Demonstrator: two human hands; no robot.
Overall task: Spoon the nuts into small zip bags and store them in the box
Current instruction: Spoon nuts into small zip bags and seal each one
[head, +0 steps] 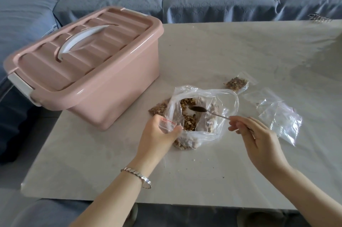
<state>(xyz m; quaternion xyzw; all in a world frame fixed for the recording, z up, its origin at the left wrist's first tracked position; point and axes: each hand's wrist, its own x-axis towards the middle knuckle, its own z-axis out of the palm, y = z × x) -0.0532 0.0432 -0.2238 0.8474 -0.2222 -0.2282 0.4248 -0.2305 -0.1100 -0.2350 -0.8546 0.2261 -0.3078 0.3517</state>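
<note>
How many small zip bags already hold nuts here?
2. One filled bag lies on the table beyond the big nut bag, to its right; a second filled bag pokes out from its left side. Others may be hidden under it.

Box (88,71): pink, lid shut, white handle folded flat, white latches at both ends; stands left of the big bag (227,97). Big bag: clear, mouth open upward, nuts (188,124) inside. Spoon (198,109): bowl over that mouth, handle slanting right, pinched by the right hand (259,137); bowl dark, apparently empty. Zip bag (167,124): red-striped, gripped by the left hand (159,134) at the big bag's near-left edge. Filled bag (236,83): flat, behind-right. Second filled bag (159,108): left, partly hidden. Empty bags (277,113): loose heap, right.
</note>
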